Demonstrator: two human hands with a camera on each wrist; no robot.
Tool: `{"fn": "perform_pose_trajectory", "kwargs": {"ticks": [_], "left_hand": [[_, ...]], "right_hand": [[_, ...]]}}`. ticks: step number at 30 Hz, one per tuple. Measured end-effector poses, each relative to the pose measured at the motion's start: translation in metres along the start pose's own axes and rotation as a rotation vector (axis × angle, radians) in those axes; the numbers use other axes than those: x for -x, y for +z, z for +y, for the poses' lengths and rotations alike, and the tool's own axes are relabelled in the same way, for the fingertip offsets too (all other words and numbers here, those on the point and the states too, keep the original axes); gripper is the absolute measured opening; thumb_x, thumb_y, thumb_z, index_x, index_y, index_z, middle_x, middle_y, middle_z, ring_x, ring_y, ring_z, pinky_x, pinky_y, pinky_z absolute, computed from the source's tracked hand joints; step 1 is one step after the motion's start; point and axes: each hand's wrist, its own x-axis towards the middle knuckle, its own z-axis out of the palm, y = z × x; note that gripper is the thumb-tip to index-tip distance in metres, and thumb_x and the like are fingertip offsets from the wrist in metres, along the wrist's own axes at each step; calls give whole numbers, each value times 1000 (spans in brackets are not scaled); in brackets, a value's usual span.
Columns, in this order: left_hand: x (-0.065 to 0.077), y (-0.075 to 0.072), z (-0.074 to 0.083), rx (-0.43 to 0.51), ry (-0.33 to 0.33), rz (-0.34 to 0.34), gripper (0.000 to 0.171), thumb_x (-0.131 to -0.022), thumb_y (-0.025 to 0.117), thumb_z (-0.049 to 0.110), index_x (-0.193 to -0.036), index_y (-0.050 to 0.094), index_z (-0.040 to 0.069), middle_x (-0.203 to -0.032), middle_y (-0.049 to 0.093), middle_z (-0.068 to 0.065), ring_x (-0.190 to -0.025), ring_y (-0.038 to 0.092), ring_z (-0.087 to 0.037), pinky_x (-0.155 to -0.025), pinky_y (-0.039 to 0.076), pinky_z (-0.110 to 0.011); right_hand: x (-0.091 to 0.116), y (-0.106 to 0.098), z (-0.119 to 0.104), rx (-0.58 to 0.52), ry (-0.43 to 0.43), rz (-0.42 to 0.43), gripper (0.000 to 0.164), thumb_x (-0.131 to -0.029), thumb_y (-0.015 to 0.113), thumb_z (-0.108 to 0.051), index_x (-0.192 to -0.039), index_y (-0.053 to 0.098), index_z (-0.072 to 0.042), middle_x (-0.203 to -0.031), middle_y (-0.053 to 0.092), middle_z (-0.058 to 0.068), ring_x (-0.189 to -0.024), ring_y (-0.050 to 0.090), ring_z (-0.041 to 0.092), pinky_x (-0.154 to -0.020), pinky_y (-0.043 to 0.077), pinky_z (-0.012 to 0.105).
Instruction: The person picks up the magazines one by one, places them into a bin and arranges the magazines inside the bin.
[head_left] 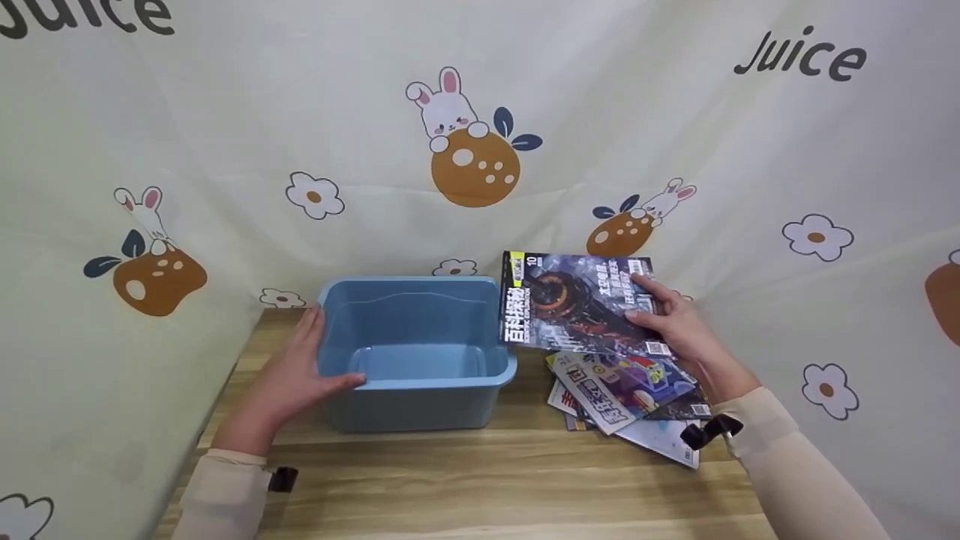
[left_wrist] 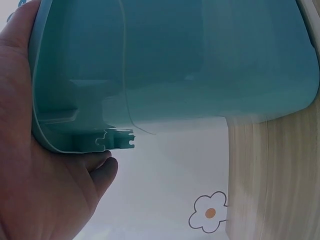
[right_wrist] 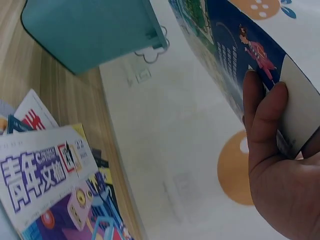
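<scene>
An open blue plastic bin [head_left: 416, 409] stands on the wooden table, with no contents showing inside. My left hand [head_left: 296, 371] grips its left end, the thumb lying over the front rim; the left wrist view shows the palm [left_wrist: 45, 185] against the bin's rim. In my right hand [head_left: 682, 326] is a magazine [head_left: 574, 304] with a dark cover, pinched by its right edge. Held above the table, its left edge overlaps the bin's right rim in the head view. Printed pages [right_wrist: 232, 55] and curled fingers [right_wrist: 262, 120] appear in the right wrist view.
Below the held magazine, several more magazines [head_left: 637, 390] lie in a loose, fanned pile to the right of the bin. Bare wood tabletop [head_left: 450, 487] runs along the front. A patterned cloth [head_left: 360, 127] hangs behind and at both sides.
</scene>
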Motion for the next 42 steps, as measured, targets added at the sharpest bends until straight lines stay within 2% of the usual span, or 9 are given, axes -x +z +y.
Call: {"fn": "perform_pose_trajectory", "kwargs": {"ticks": [7, 13, 17, 22, 28, 34, 39, 42], "left_hand": [[2, 0, 2, 4, -9, -5, 146, -82, 79, 84, -175, 9, -3, -184, 2, -25, -167, 9, -53, -126, 23, -76], [1, 0, 1, 22, -19, -10, 145, -82, 80, 83, -176, 8, -2, -184, 1, -24, -168, 8, -51, -127, 23, -74], [5, 1, -1, 29, -15, -3, 144, -83, 81, 81, -175, 9, -3, -184, 2, -25, -167, 8, -52, -128, 23, -74], [8, 2, 0, 14, -43, -9, 146, -81, 79, 85, -175, 9, -2, -184, 1, -23, -167, 8, -52, -127, 23, -75], [2, -1, 6, 16, -50, -10, 149, -79, 79, 87, -176, 8, -1, -184, 0, -22, -168, 7, -50, -128, 23, -73], [-4, 0, 7, 33, -54, 6, 149, -78, 81, 86, -176, 8, -1, -184, 0, -23, -167, 7, -51, -127, 22, -74], [-3, 3, 4, 40, -57, 7, 150, -79, 79, 87, -176, 7, 0, -184, 0, -24, -167, 7, -53, -126, 24, -74], [1, 2, 2, 35, -44, 10, 148, -80, 80, 85, -175, 8, -4, -183, 1, -27, -166, 9, -55, -127, 24, -74]], "right_hand": [[0, 33, -10, 6, 28, 5, 85, -104, 81, -19, -175, 36, -31, -176, 23, 24, -130, 59, 36, -97, 62, 35], [-5, 59, -15, -14, -30, -12, 84, -102, 80, -8, -174, 39, -23, -173, 27, 25, -120, 66, 31, -92, 64, 33], [-9, 78, -17, -26, -28, -27, 84, -100, 80, -4, -173, 42, -21, -171, 30, 25, -112, 69, 26, -88, 65, 32], [-13, 99, -20, -18, -10, -69, 86, -99, 82, -6, -173, 42, -23, -173, 30, 24, -116, 67, 27, -89, 64, 32], [-18, 116, -22, -12, -13, -86, 86, -98, 83, -7, -172, 43, -25, -171, 30, 24, -117, 65, 30, -87, 65, 32], [-27, 135, -23, -78, -34, -105, 87, -97, 82, -2, -172, 43, -20, -168, 34, 25, -119, 64, 29, -87, 64, 31], [-31, 157, -22, -113, -56, -83, 84, -95, 81, 4, -169, 48, -16, -164, 40, 23, -117, 64, 29, -84, 64, 30], [-31, 174, -20, -121, -82, -81, 82, -93, 82, 6, -167, 50, -11, -159, 47, 25, -114, 66, 28, -83, 65, 30]]}}
